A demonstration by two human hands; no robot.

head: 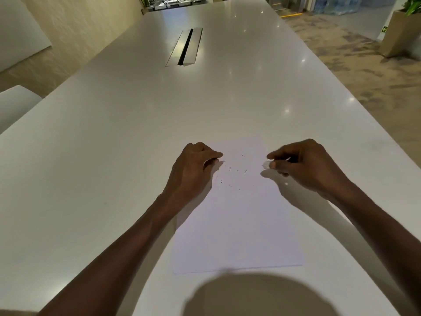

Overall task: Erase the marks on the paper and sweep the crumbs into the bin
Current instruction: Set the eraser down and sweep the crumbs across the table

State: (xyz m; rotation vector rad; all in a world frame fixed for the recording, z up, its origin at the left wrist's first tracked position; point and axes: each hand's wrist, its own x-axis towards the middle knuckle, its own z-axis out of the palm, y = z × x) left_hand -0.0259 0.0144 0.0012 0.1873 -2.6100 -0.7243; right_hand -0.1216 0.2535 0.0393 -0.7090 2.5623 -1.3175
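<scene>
Right hand (pixel 303 165) pinches a small whitish eraser (pixel 266 164) between thumb and fingers, its free end pointing left over the white rectangular paper sheet (pixel 237 226). Left of it dark crumbs (pixel 234 173) lie scattered on the sheet, whose long axis runs away from the person. Beyond them the left hand (pixel 193 169), fingers curled, rests on the sheet's left edge on the white table (pixel 114 133); whether it holds anything I cannot tell.

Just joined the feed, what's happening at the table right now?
A person is working on a white sheet of paper on the white table. The right hand pinches a small pale eraser just above the sheet; the left hand rests at its left edge. Dark eraser crumbs lie scattered between them, unswept. No bin is in view.
</scene>
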